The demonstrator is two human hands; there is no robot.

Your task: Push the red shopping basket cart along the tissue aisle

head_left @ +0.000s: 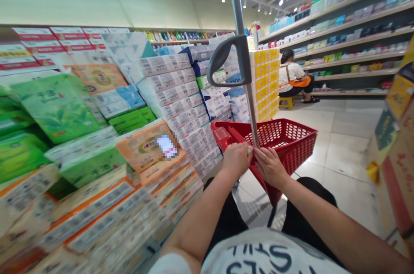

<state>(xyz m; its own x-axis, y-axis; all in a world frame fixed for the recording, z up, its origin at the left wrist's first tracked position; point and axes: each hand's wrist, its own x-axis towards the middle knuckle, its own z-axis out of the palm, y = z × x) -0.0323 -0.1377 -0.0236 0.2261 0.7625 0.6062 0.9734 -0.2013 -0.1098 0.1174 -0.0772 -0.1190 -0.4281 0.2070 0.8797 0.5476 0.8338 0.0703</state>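
Observation:
Just in front of my body, my left hand (237, 159) and my right hand (269, 167) meet at the near side of a red shopping basket (291, 146). The left fingers are curled, and the right fingers are pressed together against them. A small pale spot shows between the fingertips; what they hold, if anything, is too small to name. Rising from the basket right behind my hands is a grey metal pull rod (236, 2). A dark grey grip (245, 59) sits partway along it, above my hands and untouched. The basket's visible inside shows only its slatted red walls.
Packs of tissue (58, 105) are stacked along the left, with a lit phone (167, 146) on an orange pack. Yellow boxes (267, 84) stand farther back. A person (291, 75) sits on a yellow stool (286, 102) by the right-hand shelves (355, 32). Cartons (399, 153) line the right edge.

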